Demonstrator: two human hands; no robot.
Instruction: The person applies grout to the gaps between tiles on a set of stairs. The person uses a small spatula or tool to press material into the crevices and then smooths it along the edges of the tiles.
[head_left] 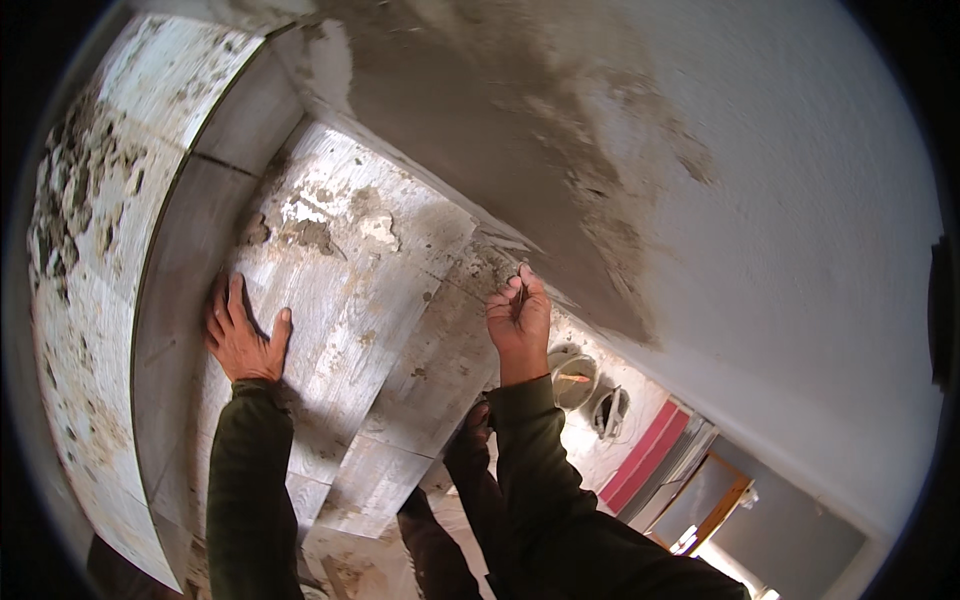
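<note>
My left hand [250,325] rests with fingers apart on the pale wood-look tiled step [350,340], beside the grey riser [180,300]. My right hand [518,320] is closed at the step's wall-side edge, its fingertips round something small and thin that I cannot make out. Lumps of mortar [312,235] and pale smears lie on the tile near the wall. A band of wet-looking grey-brown plaster [530,150] covers the lower part of the white wall [780,200].
The upper step [95,310] on the left carries scattered rubble. My legs [430,530] are below the step. Down on the right stand a bucket [575,385] and another container [610,410], beside red strips [640,450] and a wooden-edged opening [725,500].
</note>
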